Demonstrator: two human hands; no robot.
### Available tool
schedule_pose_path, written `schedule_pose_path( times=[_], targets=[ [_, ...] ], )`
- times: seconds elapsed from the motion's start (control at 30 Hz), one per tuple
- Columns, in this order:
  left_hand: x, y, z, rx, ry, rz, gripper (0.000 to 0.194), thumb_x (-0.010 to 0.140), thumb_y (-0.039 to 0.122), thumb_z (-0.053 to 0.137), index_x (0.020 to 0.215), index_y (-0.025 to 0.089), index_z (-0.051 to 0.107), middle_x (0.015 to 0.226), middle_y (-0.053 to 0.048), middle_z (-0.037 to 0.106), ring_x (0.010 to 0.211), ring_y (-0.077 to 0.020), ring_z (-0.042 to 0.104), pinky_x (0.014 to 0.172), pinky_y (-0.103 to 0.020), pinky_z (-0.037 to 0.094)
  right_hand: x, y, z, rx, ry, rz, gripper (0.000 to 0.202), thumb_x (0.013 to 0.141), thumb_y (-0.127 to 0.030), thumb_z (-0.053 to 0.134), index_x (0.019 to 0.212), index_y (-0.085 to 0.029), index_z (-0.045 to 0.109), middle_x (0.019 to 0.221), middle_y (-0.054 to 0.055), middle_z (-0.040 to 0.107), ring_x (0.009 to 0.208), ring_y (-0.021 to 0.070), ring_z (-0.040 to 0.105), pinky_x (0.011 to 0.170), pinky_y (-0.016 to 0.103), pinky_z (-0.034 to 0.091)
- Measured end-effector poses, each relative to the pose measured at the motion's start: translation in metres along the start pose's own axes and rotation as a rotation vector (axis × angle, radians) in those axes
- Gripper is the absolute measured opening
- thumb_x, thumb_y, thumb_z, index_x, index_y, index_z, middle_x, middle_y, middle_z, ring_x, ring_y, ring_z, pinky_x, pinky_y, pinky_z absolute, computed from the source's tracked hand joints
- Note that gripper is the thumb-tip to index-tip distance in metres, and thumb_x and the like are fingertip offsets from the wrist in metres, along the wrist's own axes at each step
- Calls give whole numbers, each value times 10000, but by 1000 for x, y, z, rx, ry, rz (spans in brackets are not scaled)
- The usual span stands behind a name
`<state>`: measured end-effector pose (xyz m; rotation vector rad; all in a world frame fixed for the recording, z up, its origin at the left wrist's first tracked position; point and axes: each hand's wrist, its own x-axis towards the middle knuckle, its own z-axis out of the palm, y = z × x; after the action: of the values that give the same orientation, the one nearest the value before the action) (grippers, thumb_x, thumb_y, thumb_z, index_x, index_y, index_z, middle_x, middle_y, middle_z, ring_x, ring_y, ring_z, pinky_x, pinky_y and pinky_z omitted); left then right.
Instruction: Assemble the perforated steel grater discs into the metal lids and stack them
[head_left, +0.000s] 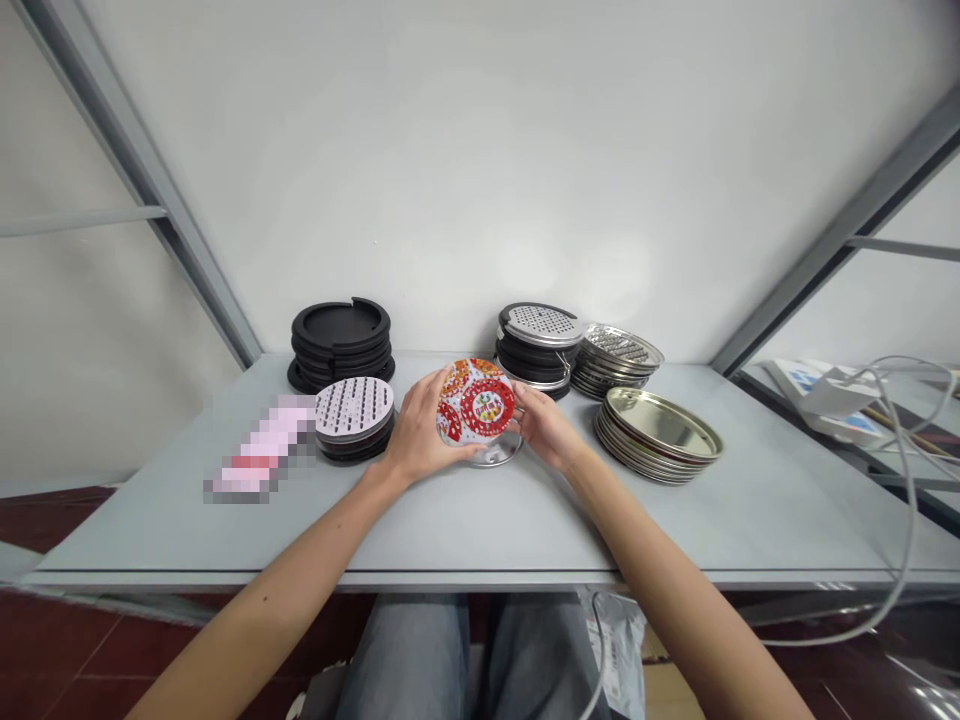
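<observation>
In front of me, a round tin lid (475, 402) with a red, orange and white print is tilted up between both hands. My left hand (420, 425) grips its left edge, the thumb along the bottom. On the right edge, the fingers of my right hand (544, 425) are closed on the rim. Partly hidden beneath it, a shiny silver disc (499, 452) rests on the table. Left of my left hand stands a stack topped by a silver grater disc (354, 408). A stack of gold-toned round lids (660, 435) lies to the right of my right hand.
Black round holders (341, 340) are stacked at the back left. A stack of black holders and perforated metal discs (538, 345) stands at the back centre, beside more metal grater discs (619, 355). A pixelated pink item (262, 450) lies left. A white cable (911, 500) hangs at right.
</observation>
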<state>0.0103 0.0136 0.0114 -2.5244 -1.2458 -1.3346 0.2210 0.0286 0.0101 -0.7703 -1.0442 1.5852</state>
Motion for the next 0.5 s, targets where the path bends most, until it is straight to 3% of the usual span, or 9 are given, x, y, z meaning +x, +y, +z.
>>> schedule_pose_path(
  times=[0.23, 0.5],
  targets=[
    [0, -2, 0, 12, 4, 4, 1092, 583, 523, 805, 1441, 212, 205, 1403, -145, 423, 1289, -333, 414, 1073, -483, 353, 0, -1, 1, -13, 37, -12, 350, 666, -438, 784, 953, -265, 685, 1001, 23, 692, 798, 147, 645, 642, 258, 539],
    [0, -3, 1, 1, -4, 2, 1104, 590, 514, 803, 1452, 218, 179, 1438, -147, 387, 1330, -330, 374, 1090, -479, 341, -1, -2, 1, -1, 40, -7, 327, 683, -421, 771, 953, -255, 688, 997, 19, 690, 756, 134, 632, 624, 248, 523]
  ],
)
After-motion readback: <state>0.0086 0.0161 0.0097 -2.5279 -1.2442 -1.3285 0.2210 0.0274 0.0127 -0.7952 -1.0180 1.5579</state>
